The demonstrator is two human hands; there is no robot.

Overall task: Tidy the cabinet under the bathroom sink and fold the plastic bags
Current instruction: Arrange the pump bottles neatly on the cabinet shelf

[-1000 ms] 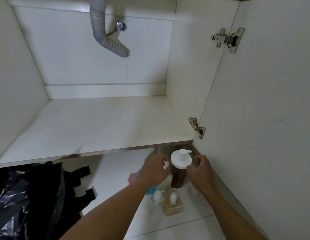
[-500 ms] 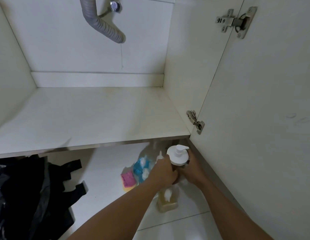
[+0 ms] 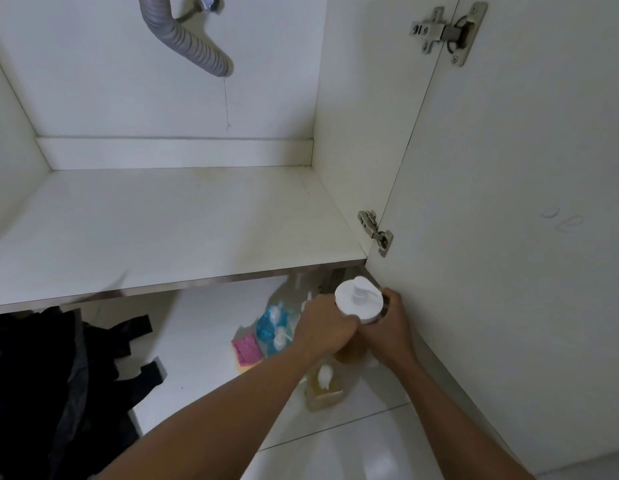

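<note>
The left hand [image 3: 322, 328] and right hand [image 3: 393, 329] both curl round the brown pump bottle [image 3: 359, 301], held just below the cabinet shelf [image 3: 162, 230] edge by the door [image 3: 509, 202], so lifting it fast could bump its top there and drop it on the floor bottles [image 3: 323, 388].
</note>
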